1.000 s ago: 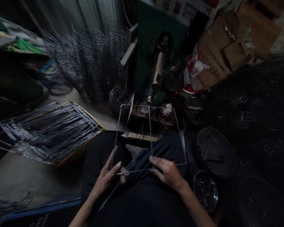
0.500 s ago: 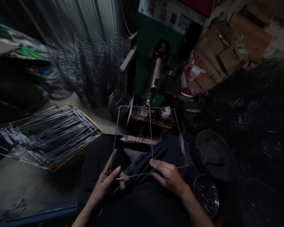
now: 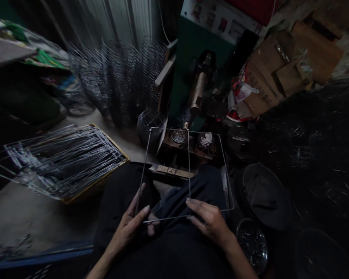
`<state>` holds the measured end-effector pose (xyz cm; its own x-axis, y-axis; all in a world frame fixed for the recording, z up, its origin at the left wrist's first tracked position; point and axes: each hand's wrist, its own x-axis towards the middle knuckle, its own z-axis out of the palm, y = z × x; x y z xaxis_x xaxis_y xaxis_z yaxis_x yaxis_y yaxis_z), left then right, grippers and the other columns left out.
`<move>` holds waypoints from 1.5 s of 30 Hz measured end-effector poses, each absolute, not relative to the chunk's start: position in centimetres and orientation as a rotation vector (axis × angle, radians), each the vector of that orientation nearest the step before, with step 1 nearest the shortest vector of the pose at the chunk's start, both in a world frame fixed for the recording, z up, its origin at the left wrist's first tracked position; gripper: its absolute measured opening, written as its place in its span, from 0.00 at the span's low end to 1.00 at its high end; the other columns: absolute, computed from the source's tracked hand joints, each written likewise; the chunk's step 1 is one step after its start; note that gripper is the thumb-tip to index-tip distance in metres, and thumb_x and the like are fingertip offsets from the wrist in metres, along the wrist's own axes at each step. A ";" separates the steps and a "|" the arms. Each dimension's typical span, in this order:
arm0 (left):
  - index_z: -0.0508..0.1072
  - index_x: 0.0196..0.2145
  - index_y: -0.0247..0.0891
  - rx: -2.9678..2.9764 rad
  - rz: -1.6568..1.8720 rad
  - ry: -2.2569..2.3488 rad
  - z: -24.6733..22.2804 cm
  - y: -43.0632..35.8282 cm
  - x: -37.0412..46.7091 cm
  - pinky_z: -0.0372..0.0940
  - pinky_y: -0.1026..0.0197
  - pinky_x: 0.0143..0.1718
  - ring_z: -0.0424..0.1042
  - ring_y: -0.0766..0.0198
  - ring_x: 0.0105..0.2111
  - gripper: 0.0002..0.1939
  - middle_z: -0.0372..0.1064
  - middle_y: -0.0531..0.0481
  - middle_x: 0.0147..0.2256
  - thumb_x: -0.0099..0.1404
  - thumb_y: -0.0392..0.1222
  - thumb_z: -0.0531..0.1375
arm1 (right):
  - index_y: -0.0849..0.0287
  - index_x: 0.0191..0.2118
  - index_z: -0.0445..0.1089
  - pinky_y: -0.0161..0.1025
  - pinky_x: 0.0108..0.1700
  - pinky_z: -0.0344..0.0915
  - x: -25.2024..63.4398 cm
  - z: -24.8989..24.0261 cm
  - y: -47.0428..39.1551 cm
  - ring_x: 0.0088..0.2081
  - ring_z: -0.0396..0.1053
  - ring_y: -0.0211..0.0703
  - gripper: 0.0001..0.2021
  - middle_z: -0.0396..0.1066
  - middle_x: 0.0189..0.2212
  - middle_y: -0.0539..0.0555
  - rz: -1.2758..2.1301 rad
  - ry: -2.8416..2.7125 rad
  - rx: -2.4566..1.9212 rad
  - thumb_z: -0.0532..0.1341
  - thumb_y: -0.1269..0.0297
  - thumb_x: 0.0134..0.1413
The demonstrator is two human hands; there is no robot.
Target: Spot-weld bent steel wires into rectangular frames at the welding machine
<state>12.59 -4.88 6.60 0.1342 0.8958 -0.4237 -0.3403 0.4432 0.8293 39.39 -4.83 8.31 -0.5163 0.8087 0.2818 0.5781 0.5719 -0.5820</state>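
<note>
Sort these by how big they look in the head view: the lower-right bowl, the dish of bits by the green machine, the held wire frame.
1. Held wire frame
2. Lower-right bowl
3. Dish of bits (farther off, so true size unsure)

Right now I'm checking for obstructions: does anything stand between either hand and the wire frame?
Nothing visible does. The left hand holds the wire frame at its lower left; the right hand grips near its middle wire's lower end.

A dim workshop, shown by the green machine (image 3: 203,38) and stacked wire frames (image 3: 72,162).
</note>
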 end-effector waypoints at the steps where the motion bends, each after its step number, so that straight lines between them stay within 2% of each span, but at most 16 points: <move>1: 0.36 0.73 0.44 0.635 0.995 1.081 6.6 -4.9 12.6 0.64 0.63 0.25 0.70 0.62 0.18 0.48 0.74 0.49 0.26 0.67 0.52 0.61 | 0.58 0.63 0.65 0.39 0.59 0.69 39.4 8.4 -4.8 0.56 0.71 0.43 0.21 0.72 0.55 0.57 0.572 -2.271 -1.106 0.60 0.65 0.66; 8: 0.39 0.72 0.45 0.629 1.040 1.054 6.5 -4.5 12.7 0.65 0.62 0.26 0.69 0.63 0.18 0.46 0.74 0.50 0.25 0.67 0.51 0.61 | 0.58 0.63 0.65 0.39 0.59 0.69 39.4 8.5 -4.3 0.56 0.71 0.43 0.21 0.73 0.55 0.57 0.565 -2.275 -1.124 0.60 0.66 0.66; 19: 0.36 0.72 0.49 0.531 1.053 1.006 6.6 -4.5 12.9 0.66 0.61 0.26 0.69 0.63 0.18 0.48 0.72 0.52 0.24 0.65 0.44 0.63 | 0.56 0.65 0.63 0.40 0.61 0.67 39.3 9.1 -4.2 0.59 0.68 0.43 0.23 0.71 0.57 0.56 0.680 -2.241 -1.180 0.60 0.69 0.66; 26: 0.41 0.72 0.48 0.566 1.091 0.989 5.2 -3.5 13.3 0.68 0.62 0.25 0.71 0.63 0.19 0.49 0.71 0.53 0.22 0.63 0.44 0.66 | 0.52 0.66 0.62 0.41 0.59 0.69 39.4 7.1 -3.7 0.56 0.71 0.44 0.24 0.71 0.57 0.55 0.609 -2.236 -1.248 0.60 0.67 0.66; 30: 0.43 0.72 0.45 0.641 1.123 0.925 4.9 1.3 13.2 0.68 0.65 0.23 0.72 0.62 0.19 0.51 0.72 0.52 0.22 0.60 0.43 0.68 | 0.53 0.66 0.61 0.40 0.58 0.69 39.5 6.4 0.9 0.54 0.73 0.45 0.26 0.73 0.55 0.56 0.441 -2.259 -1.314 0.63 0.64 0.64; 33: 0.40 0.72 0.44 0.685 1.161 0.843 4.8 6.9 13.0 0.68 0.66 0.21 0.73 0.62 0.20 0.54 0.73 0.53 0.23 0.58 0.39 0.68 | 0.54 0.63 0.66 0.39 0.57 0.69 39.6 7.2 6.5 0.51 0.75 0.47 0.27 0.74 0.53 0.56 0.303 -2.247 -1.413 0.67 0.60 0.60; 37: 0.35 0.72 0.41 0.709 1.203 0.754 4.5 14.7 13.0 0.66 0.67 0.18 0.71 0.63 0.17 0.54 0.75 0.50 0.23 0.60 0.35 0.65 | 0.53 0.59 0.70 0.43 0.56 0.70 40.2 9.0 13.9 0.53 0.74 0.51 0.26 0.74 0.54 0.57 0.171 -2.205 -1.478 0.69 0.55 0.56; 45: 0.38 0.72 0.44 0.710 1.248 0.729 5.7 23.4 12.7 0.67 0.66 0.19 0.73 0.62 0.19 0.51 0.75 0.50 0.24 0.61 0.32 0.64 | 0.54 0.55 0.74 0.43 0.54 0.70 41.8 10.0 22.6 0.52 0.74 0.52 0.20 0.76 0.51 0.55 0.144 -2.181 -1.481 0.69 0.57 0.57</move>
<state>12.66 23.40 5.73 0.1626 0.9819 -0.0973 -0.5665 0.1736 0.8056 41.82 22.64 9.98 -0.2862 0.8959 0.3398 0.8434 0.4038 -0.3544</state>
